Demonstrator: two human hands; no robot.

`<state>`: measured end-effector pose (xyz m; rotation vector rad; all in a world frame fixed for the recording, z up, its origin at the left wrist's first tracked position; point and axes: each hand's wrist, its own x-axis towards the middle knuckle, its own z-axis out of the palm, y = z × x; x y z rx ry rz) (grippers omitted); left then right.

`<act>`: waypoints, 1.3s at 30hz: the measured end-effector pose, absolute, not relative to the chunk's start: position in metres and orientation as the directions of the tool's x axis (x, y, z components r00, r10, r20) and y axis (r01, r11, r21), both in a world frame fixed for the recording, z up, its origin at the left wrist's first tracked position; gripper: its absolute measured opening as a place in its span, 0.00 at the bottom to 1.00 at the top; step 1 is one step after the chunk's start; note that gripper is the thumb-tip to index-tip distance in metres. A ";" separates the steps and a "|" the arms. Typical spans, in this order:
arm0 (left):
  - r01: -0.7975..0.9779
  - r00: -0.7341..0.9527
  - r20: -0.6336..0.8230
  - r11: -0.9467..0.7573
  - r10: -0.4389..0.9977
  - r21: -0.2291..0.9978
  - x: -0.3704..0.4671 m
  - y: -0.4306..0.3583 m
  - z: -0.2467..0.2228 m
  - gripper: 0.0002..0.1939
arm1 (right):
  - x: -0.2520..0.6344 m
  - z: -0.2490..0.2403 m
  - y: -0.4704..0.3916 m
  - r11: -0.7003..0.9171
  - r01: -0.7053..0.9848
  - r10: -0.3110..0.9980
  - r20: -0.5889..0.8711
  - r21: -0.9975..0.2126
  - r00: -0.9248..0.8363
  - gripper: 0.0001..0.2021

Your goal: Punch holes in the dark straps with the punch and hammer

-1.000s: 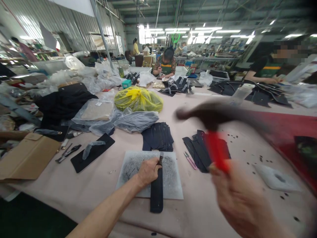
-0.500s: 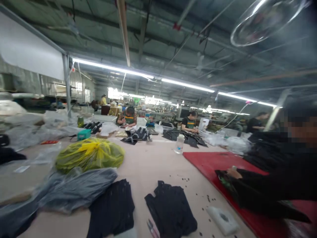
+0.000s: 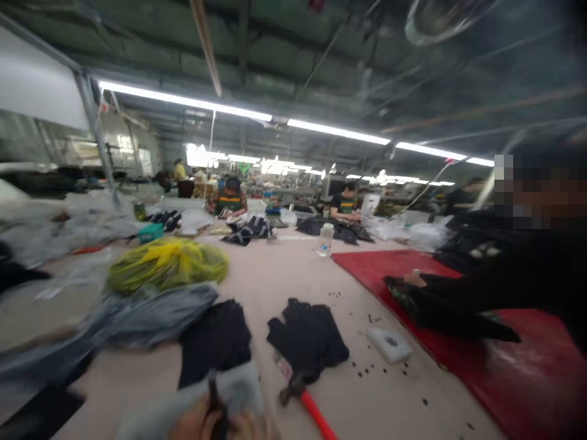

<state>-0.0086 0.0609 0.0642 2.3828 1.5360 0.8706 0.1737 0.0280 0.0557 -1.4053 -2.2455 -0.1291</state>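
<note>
At the bottom edge, my left hand (image 3: 195, 421) is closed around a dark, narrow rod-like tool (image 3: 214, 394), blurred by motion. My right hand (image 3: 251, 426) is close beside it, its fingers smeared, so its grip is unclear. Both hands are over a pale slab (image 3: 241, 382). A hammer (image 3: 314, 410) with a red handle lies to the right, its head near the lower edge of a stack of black cut pieces (image 3: 305, 333). Another stack of black pieces (image 3: 215, 339) lies just beyond the slab.
A yellow bag (image 3: 169, 266) and grey plastic wrapping (image 3: 156, 318) sit on the left. A white block (image 3: 389, 345) and small dark bits are on the right. Beyond are a clear bottle (image 3: 325, 239) and a red mat (image 3: 380, 266), where a co-worker handles black material (image 3: 440, 305).
My view has tilted down and the table things appear higher. My hands, the dark tool, more of the pale slab and the hammer have come into sight at the bottom.
</note>
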 end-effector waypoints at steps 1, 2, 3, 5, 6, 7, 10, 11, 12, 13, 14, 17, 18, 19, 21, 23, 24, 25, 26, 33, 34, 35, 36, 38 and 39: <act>0.759 0.244 0.309 -0.379 0.919 0.529 -0.016 0.055 0.057 0.09 | 0.160 0.043 0.008 0.473 0.848 0.847 0.387 -0.239 -0.364 0.27; 0.715 0.166 0.250 -0.291 0.954 0.636 -0.024 0.053 0.050 0.10 | 0.149 0.034 -0.009 0.467 0.830 0.870 0.326 -0.305 -0.369 0.28; 0.638 0.082 0.189 -0.197 0.979 0.744 -0.031 0.054 0.044 0.10 | 0.142 0.028 -0.022 0.438 0.822 0.896 0.252 -0.364 -0.365 0.28; 0.452 -0.148 0.146 -0.064 0.978 0.890 -0.044 0.063 0.034 0.09 | 0.136 0.020 -0.032 0.380 0.822 0.925 0.154 -0.424 -0.349 0.25; 0.436 -0.193 0.119 -0.023 0.974 0.900 -0.050 0.067 0.031 0.10 | 0.136 0.018 -0.031 0.379 0.816 0.924 0.130 -0.436 -0.360 0.25; 0.426 -0.213 0.100 0.000 0.972 0.905 -0.055 0.069 0.029 0.10 | 0.136 0.017 -0.029 0.382 0.813 0.922 0.120 -0.440 -0.368 0.24; 0.365 -0.208 0.105 -0.022 0.972 0.931 -0.064 0.061 0.030 0.10 | 0.140 0.018 -0.024 0.400 0.810 0.914 0.114 -0.429 -0.391 0.24; 0.348 -0.196 0.111 -0.037 0.974 0.937 -0.065 0.054 0.030 0.10 | 0.141 0.020 -0.023 0.402 0.812 0.912 0.111 -0.423 -0.394 0.24; 0.339 -0.184 0.114 -0.046 0.976 0.940 -0.065 0.046 0.028 0.09 | 0.142 0.022 -0.021 0.403 0.814 0.912 0.107 -0.418 -0.397 0.23; 0.339 -0.172 0.114 -0.050 0.979 0.939 -0.065 0.039 0.026 0.09 | 0.142 0.025 -0.020 0.403 0.816 0.912 0.103 -0.414 -0.398 0.23; 0.347 -0.161 0.114 -0.052 0.980 0.937 -0.064 0.032 0.022 0.09 | 0.141 0.027 -0.019 0.401 0.819 0.912 0.100 -0.410 -0.397 0.23; 0.390 -0.111 0.137 -0.084 0.984 0.917 -0.061 0.021 0.010 0.09 | 0.138 0.035 -0.014 0.387 0.829 0.919 0.104 -0.404 -0.379 0.23; 0.407 -0.083 0.151 -0.104 0.985 0.907 -0.060 0.019 0.007 0.09 | 0.136 0.037 -0.013 0.384 0.831 0.921 0.106 -0.403 -0.375 0.24; 0.424 -0.051 0.161 -0.125 0.986 0.897 -0.060 0.019 0.005 0.09 | 0.134 0.038 -0.011 0.384 0.831 0.921 0.110 -0.402 -0.373 0.24; 0.445 -0.004 0.170 -0.150 0.986 0.883 -0.059 0.019 0.003 0.09 | 0.129 0.038 -0.008 0.390 0.830 0.920 0.124 -0.399 -0.373 0.25; 0.451 0.012 0.166 -0.154 0.986 0.879 -0.060 0.020 0.004 0.09 | 0.125 0.037 -0.002 0.385 0.831 0.922 0.136 -0.401 -0.362 0.25; 0.449 0.013 0.167 -0.155 0.986 0.880 -0.060 0.020 0.004 0.09 | 0.124 0.036 0.002 0.374 0.834 0.927 0.133 -0.405 -0.351 0.24; 0.449 0.016 0.170 -0.159 0.985 0.879 -0.060 0.020 0.005 0.09 | 0.123 0.035 0.007 0.361 0.838 0.932 0.122 -0.410 -0.341 0.22; 0.453 0.018 0.176 -0.165 0.984 0.876 -0.060 0.020 0.005 0.09 | 0.123 0.034 0.012 0.346 0.842 0.937 0.106 -0.413 -0.333 0.20; 0.490 0.031 0.195 -0.185 0.980 0.852 -0.058 0.020 0.003 0.09 | 0.120 0.032 0.032 0.276 0.841 0.955 0.035 -0.466 -0.294 0.16; 0.495 0.031 0.192 -0.182 0.981 0.850 -0.058 0.019 0.003 0.09 | 0.119 0.030 0.032 0.267 0.839 0.958 0.037 -0.474 -0.284 0.17; 0.498 0.028 0.189 -0.177 0.982 0.849 -0.058 0.019 0.003 0.09 | 0.118 0.029 0.031 0.259 0.837 0.961 0.041 -0.482 -0.274 0.17; 0.501 0.027 0.185 -0.173 0.982 0.848 -0.058 0.019 0.003 0.09 | 0.118 0.027 0.030 0.253 0.833 0.963 0.049 -0.492 -0.264 0.18; 0.514 0.026 0.177 -0.165 0.984 0.842 -0.057 0.019 0.003 0.09 | 0.119 0.024 0.028 0.253 0.819 0.964 0.065 -0.514 -0.257 0.18; 0.523 0.028 0.176 -0.164 0.984 0.836 -0.057 0.018 0.004 0.09 | 0.119 0.023 0.028 0.255 0.812 0.964 0.070 -0.525 -0.258 0.17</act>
